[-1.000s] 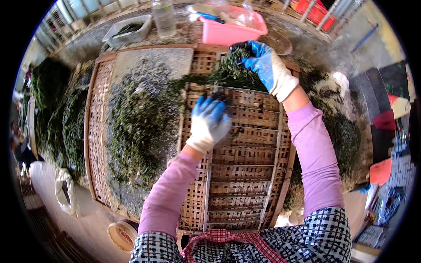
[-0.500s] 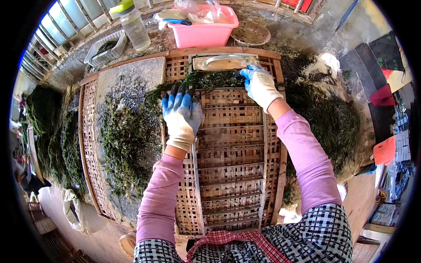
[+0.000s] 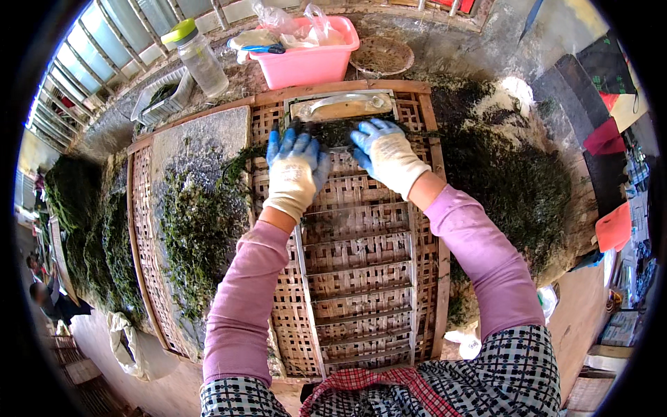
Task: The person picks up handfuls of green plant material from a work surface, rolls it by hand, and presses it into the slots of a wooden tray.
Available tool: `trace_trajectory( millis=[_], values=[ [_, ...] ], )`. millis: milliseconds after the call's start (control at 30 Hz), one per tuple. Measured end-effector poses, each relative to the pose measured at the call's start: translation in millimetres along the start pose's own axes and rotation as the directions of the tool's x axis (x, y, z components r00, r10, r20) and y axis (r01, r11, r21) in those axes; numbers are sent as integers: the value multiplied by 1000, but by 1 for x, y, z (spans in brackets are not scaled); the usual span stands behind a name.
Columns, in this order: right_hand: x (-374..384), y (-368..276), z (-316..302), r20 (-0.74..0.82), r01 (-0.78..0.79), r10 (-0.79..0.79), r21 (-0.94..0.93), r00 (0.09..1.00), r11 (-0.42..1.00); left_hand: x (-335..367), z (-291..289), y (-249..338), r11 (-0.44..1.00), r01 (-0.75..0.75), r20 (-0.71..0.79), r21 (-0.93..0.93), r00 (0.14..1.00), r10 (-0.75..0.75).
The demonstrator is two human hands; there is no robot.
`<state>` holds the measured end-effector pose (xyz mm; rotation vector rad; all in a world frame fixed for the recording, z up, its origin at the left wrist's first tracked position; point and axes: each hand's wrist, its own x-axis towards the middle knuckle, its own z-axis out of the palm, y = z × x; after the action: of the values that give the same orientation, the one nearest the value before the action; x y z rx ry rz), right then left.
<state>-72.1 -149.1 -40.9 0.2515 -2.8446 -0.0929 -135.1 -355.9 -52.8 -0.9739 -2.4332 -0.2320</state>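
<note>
My left hand (image 3: pixel 295 170), in a white glove with blue-coated fingers, lies with its fingers stretched over the left end of a strip of dark green seaweed (image 3: pixel 333 131). My right hand (image 3: pixel 390 154), gloved alike, rests its extended fingers on the strip's right part. The seaweed fills the far compartment of a ladder-like metal frame (image 3: pixel 358 265), partly hidden under my fingers. Just beyond it sits a wooden block with a metal handle (image 3: pixel 342 105). The frame lies on a woven bamboo rack (image 3: pixel 429 278). A loose seaweed heap (image 3: pixel 198 233) lies on a grey board (image 3: pixel 201 128) at the left.
More seaweed is piled at the right (image 3: pixel 511 187) and far left (image 3: pixel 114 236). At the back stand a pink tub (image 3: pixel 302 66) holding plastic bags, a clear bottle (image 3: pixel 203 66) with a green lid, a white tray (image 3: pixel 165 97) and a round basket (image 3: pixel 382 57). A person (image 3: pixel 52 299) is at the far left.
My right hand has moved left and nearer, from the block's right end onto the seaweed strip. My left hand has shifted farther forward over the strip. The whole view has tilted slightly.
</note>
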Motion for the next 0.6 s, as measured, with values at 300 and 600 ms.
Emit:
trace_trajectory(
  millis=[300, 600],
  values=[
    [4, 6, 0, -168, -29, 11, -100, 986, 995, -4, 1, -13, 1000, 3, 11, -8, 1000, -3],
    [6, 23, -11, -154, 31, -9, 141, 988, 990, 14, -3, 20, 999, 32, 209, -4, 977, -31]
  ],
)
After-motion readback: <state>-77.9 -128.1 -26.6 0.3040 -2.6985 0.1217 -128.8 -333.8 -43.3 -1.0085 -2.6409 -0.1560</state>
